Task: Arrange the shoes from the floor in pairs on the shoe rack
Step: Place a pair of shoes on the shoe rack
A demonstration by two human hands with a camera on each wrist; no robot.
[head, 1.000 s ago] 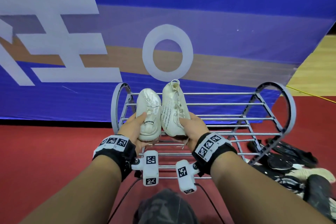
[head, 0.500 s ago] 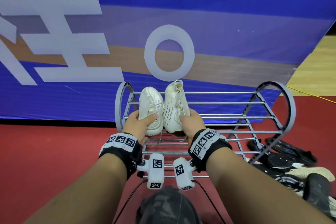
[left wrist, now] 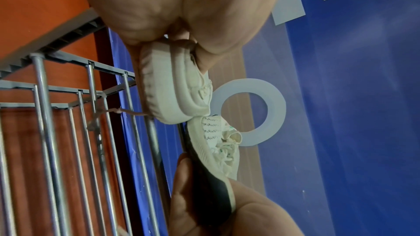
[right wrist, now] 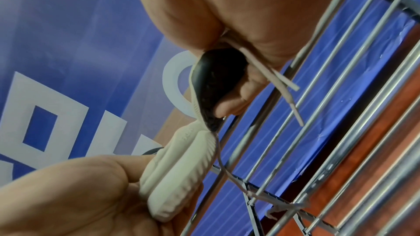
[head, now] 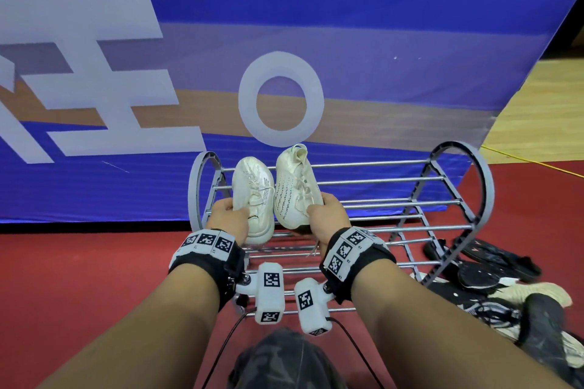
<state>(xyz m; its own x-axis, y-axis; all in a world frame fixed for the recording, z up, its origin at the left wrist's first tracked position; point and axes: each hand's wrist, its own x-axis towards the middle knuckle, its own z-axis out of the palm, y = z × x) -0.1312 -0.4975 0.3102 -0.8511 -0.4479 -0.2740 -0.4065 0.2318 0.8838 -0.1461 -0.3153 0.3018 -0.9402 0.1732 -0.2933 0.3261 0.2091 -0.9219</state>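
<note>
Two white sneakers sit side by side on the left end of the grey wire shoe rack [head: 363,181]. My left hand [head: 229,215] grips the heel of the left white sneaker [head: 252,189], also seen as a ribbed white sole [left wrist: 168,94]. My right hand [head: 325,215] grips the near end of the right white sneaker [head: 294,189], whose dark sole [right wrist: 218,85] shows in the right wrist view. The two shoes touch each other. A loose lace [right wrist: 284,85] hangs from the right hand.
A pile of dark and white shoes [head: 505,287] lies on the red floor to the right of the rack. A blue banner [head: 284,41] stands just behind the rack. The rack's right part holds nothing. A dark shoe [head: 284,360] lies near my body.
Both hands have pushed the two sneakers a little farther back and up on the rack. Grips are unchanged.
</note>
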